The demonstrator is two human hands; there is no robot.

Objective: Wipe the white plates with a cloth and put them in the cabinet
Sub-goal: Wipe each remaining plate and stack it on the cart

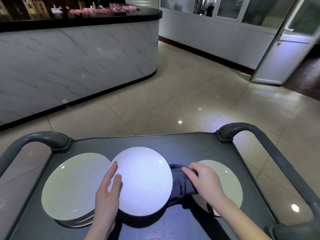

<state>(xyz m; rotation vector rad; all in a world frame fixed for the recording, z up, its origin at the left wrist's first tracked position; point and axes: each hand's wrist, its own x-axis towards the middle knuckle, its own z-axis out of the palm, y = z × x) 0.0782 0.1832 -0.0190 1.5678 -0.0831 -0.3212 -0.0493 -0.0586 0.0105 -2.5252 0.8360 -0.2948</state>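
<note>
The grey cart (pixel 190 146) carries everything, and the raised plate (pixel 143 181) at its middle serves as the landmark. It seems to hang a little above the cart top, judging by the dark shadow below its near edge. Left of it, with one rim tucked under its edge, sits the stack of white plates (pixel 72 187). To its right lies a single plate (pixel 228 179), partly covered. The dark cloth (pixel 180 186) is bunched against the raised plate's right rim and spills over that single plate.

The left hand (pixel 107 191) holds the raised plate by its left rim, the thumb and one finger lying on the face; the other fingers are hidden. The right hand (pixel 204 181) is curled down over the cloth, gripping it, just right of the raised plate.

The step looks like the start of wiping. To do it well, keep the left grip near the rim so the face stays bare. Gather the cloth into a flat pad. Sweep from the right rim across, and mind the stack underneath when tilting. No cabinet shows in this view.
</note>
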